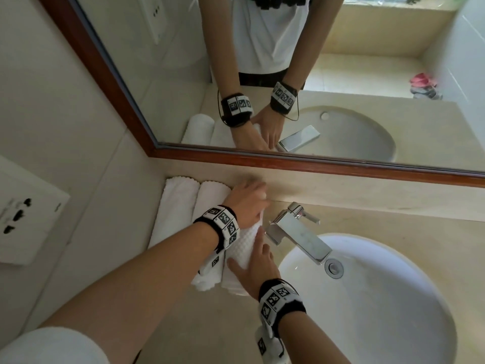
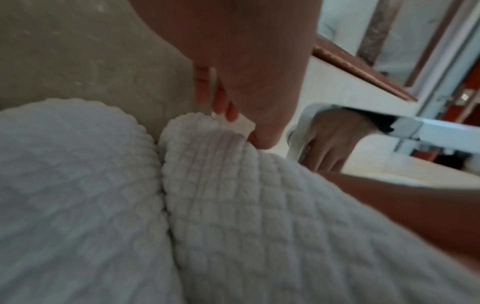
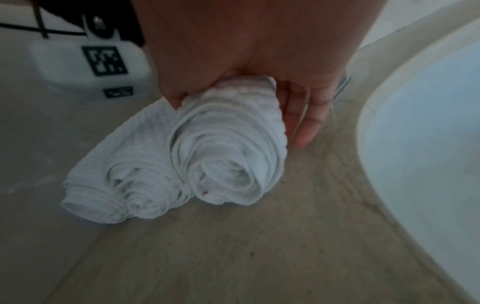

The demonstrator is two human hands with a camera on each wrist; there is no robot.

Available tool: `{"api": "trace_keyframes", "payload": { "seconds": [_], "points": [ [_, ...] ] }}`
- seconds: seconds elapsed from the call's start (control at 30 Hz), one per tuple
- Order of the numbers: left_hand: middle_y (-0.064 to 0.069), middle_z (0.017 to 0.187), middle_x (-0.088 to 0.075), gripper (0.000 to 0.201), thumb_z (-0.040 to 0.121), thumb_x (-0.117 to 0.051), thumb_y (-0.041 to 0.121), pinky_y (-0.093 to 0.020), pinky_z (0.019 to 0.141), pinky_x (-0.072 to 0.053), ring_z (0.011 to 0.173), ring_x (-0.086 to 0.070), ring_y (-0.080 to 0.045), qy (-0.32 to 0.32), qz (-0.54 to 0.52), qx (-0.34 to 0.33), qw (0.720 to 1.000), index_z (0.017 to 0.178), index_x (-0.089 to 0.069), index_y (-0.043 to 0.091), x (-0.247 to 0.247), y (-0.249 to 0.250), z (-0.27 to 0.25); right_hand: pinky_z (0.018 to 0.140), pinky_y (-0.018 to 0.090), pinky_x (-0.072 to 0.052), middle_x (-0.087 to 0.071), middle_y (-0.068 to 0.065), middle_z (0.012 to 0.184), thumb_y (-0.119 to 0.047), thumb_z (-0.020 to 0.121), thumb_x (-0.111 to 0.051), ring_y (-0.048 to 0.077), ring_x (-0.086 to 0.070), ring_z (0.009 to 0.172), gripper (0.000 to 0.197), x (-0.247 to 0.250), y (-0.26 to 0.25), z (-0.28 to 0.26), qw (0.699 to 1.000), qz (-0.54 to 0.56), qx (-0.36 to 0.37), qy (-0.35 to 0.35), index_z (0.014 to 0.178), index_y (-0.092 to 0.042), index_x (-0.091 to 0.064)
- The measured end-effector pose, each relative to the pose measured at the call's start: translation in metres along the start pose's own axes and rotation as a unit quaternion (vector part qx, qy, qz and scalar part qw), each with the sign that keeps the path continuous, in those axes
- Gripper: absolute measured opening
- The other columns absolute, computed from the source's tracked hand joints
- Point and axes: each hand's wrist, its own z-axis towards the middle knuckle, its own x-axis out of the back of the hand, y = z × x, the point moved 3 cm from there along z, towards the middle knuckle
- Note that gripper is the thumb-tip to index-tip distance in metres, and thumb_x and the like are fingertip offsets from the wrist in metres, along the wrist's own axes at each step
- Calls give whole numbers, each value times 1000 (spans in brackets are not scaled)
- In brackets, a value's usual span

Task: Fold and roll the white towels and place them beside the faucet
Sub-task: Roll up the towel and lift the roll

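Observation:
Three white rolled towels lie side by side on the beige counter, left of the chrome faucet point(image 1: 299, 232). Both hands hold the roll nearest the faucet point(image 1: 245, 245). My left hand point(image 1: 246, 203) pinches its far end by the backsplash; the left wrist view shows the fingertips point(image 2: 230, 115) and thumb nipping a small white tab at the tip of this roll point(image 2: 246, 195). My right hand point(image 1: 258, 266) grips the near part, with the thumb on one side and the fingers along the other of the spiral-ended roll point(image 3: 228, 154). The other two rolls point(image 1: 178, 206) point(image 1: 210, 198) lie untouched.
A white sink basin point(image 1: 367, 298) sits right of the faucet. A wood-framed mirror point(image 1: 315, 164) runs along the back wall above the backsplash. A wall socket plate point(image 1: 21, 214) is on the left wall. Bare counter point(image 1: 196, 324) lies in front of the rolls.

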Motion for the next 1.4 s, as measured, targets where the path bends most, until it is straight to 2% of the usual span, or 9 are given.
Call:
{"api": "trace_keyframes", "payload": {
  "seconds": [0.07, 0.13, 0.27, 0.33, 0.47, 0.83, 0.93, 1.17, 1.4],
  "points": [
    [-5, 133, -51, 23, 88, -57, 28, -44, 100, -37, 122, -43, -25, -5, 29, -62, 998, 106, -70, 23, -7, 10, 0, 101, 43, -45, -36, 9, 147, -76, 81, -47, 29, -45, 129, 108, -1, 11, -2, 1000, 26, 0, -1, 154, -27, 17],
    [-6, 140, -49, 36, 91, -45, 43, -48, 107, -29, 130, -37, -26, -12, 5, -44, 999, 104, -73, 24, -20, 16, -3, 102, 44, -45, -33, 6, 152, -79, 80, -43, 28, -46, 131, 103, -6, 20, -8, 998, 63, -24, -10, 155, -28, 6],
    [-9, 158, -27, 71, 72, -48, 75, -54, 119, -5, 147, -12, -31, -62, -17, 15, 998, 125, -65, 31, -38, 24, -4, 91, 40, -52, -45, 3, 145, -76, 82, -47, 25, -60, 111, 90, -16, 19, -16, 988, 147, -47, -24, 149, -29, -10],
    [-9, 160, -23, 71, 69, -57, 74, -53, 120, 2, 148, -8, -30, -75, -21, 28, 997, 125, -65, 31, -39, 23, -5, 86, 35, -50, -46, 4, 145, -69, 85, -50, 26, -62, 109, 89, -18, 14, -11, 988, 148, -39, -29, 151, -27, -7],
    [-8, 162, -21, 62, 71, -63, 64, -44, 116, 15, 149, -7, -27, -63, -42, 53, 996, 122, -69, 29, -45, 10, -10, 91, 35, -51, -50, 5, 144, -65, 88, -49, 26, -63, 108, 92, -23, 9, 5, 992, 120, -16, -45, 154, -27, 2],
    [-3, 161, -22, 60, 72, -58, 61, -49, 121, 0, 150, -6, -24, -24, -65, 75, 995, 122, -66, 29, -56, -6, -31, 98, 39, -49, -47, 9, 146, -69, 88, -43, 29, -59, 119, 92, -36, -2, 16, 992, 81, -20, -96, 154, -31, 8],
    [-2, 161, -20, 58, 72, -58, 60, -49, 121, 0, 150, -4, -24, -31, -63, 73, 995, 121, -66, 30, -56, -7, -28, 99, 41, -47, -42, 12, 150, -69, 90, -40, 31, -56, 121, 92, -30, -5, 19, 992, 43, -27, -112, 155, -23, 6],
    [-2, 166, 4, 66, 89, -51, 57, -55, 120, 1, 151, 9, -26, -83, -93, 141, 982, 147, -38, 29, -42, 31, -47, 104, 45, -44, -41, 10, 145, -65, 93, -38, 29, -52, 124, 75, 5, 15, -8, 997, -24, -39, -65, 150, -17, -25],
    [-4, 165, -7, 62, 89, -56, 35, -47, 122, -6, 151, 1, -25, -51, -190, 220, 955, 147, -36, 25, -34, 82, -84, 96, 41, -48, -50, 11, 129, -46, 101, -38, 29, -59, 111, 45, 32, 37, -44, 996, -51, -40, -56, 129, -14, -46]
  ]
}}
